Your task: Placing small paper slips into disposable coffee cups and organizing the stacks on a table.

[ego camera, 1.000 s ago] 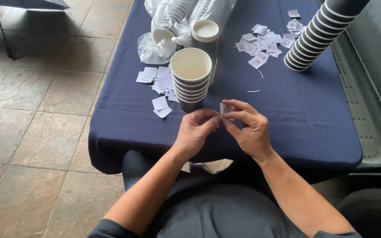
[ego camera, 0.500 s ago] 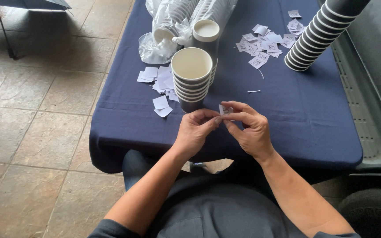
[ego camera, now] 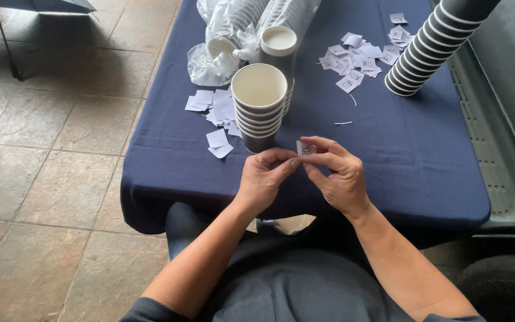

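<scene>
Pinched between both hands, left hand (ego camera: 264, 179) and right hand (ego camera: 338, 176), small white sticker (ego camera: 306, 148) as half a second ago, barely shifted, just beside the stacked paper cups (ego camera: 260, 106).

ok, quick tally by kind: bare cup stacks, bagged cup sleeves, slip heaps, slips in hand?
Bare cup stacks: 3
Bagged cup sleeves: 2
Slip heaps: 2
Held slip: 1
Total: 8

We see an outdoor stall setup: tiled floor (ego camera: 49, 179), cloth-covered table (ego camera: 388, 161), stacked paper cups (ego camera: 260, 107), folded umbrella (ego camera: 37, 7).
</scene>
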